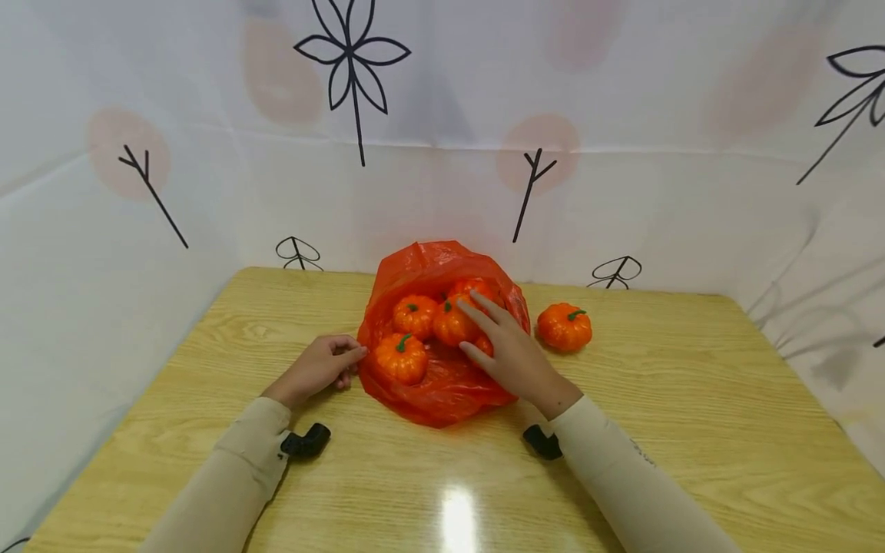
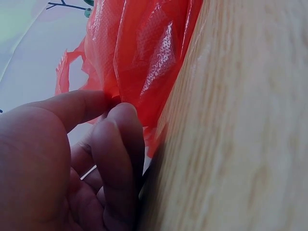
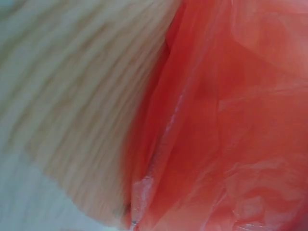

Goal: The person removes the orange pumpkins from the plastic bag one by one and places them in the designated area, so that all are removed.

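Note:
A red plastic bag point(image 1: 442, 407) lies spread with its mouth open, several small orange pumpkins point(image 1: 404, 361) inside it. My left hand point(image 1: 321, 367) pinches the bag's left rim between thumb and fingertips, as the left wrist view shows up close at the bag's side point(image 2: 149, 53). Over the right part of the bag reaches my right hand point(image 1: 512, 357), its fingers spread and fairly straight above the pumpkins. Another pumpkin point(image 1: 565, 328) with a green stem sits outside, to the right of the bag. In the right wrist view the bag's film point(image 3: 240, 125) fills much of the picture and the hand is hidden.
The wooden table point(image 1: 691, 430) carries everything. A white cloth point(image 1: 442, 192) with leaf and twig drawings hangs behind its far edge. Dark wrist-camera mounts point(image 1: 306, 442) stick out by both cuffs.

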### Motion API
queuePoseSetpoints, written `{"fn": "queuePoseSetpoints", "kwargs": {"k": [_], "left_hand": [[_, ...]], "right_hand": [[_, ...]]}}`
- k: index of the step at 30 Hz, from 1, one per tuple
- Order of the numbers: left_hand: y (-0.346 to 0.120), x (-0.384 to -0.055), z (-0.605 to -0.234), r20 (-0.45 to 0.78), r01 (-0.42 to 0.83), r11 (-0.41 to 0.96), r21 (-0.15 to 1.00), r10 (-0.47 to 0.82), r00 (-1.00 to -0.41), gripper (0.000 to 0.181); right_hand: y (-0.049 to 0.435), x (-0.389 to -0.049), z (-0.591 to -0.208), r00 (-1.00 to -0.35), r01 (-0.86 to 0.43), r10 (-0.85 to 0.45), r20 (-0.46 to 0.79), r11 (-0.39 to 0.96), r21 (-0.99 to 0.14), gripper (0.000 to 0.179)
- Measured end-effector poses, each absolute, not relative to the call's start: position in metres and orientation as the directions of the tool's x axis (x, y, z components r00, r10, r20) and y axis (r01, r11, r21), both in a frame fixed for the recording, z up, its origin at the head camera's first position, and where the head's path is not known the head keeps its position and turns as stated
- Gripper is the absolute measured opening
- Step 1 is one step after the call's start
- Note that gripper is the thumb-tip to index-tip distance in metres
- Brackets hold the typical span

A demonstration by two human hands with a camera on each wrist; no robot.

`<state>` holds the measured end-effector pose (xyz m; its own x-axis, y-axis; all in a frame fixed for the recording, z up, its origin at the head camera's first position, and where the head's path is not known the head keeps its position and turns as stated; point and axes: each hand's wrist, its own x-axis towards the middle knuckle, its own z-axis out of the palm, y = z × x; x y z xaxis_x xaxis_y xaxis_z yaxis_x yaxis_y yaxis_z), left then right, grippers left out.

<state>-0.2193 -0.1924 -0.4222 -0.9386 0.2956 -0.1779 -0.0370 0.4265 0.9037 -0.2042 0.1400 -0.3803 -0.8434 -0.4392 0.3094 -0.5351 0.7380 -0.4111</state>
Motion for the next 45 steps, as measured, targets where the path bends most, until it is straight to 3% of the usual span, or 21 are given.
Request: {"fn": "queuePoseSetpoints", "kwargs": {"k": [19,37,45], "left_hand": [[-0.1915,-0.2228,-0.425,-0.163,-0.03,0.412,0.911,0.292,-0.943,0.027],[-0.1917,-0.2183,-0.4253,-0.182,-0.044,0.43,0.902,0.283,-0.942,0.026],[-0.1912,-0.2202,-0.4255,-0.173,-0.041,0.422,0.906,0.282,-0.944,0.026]], "right_hand": [[0.1407,-0.2066,-0.3813,-0.853,-0.518,-0.401,0.333,0.721,-0.46,0.06],[0.1405,-0.2039,-0.3855,-0.883,-0.47,-0.386,0.268,0.739,-0.483,0.059],[0.1451,-0.2016,-0.3833,-0.85,-0.515,-0.355,0.389,0.711,-0.478,0.057]]}}
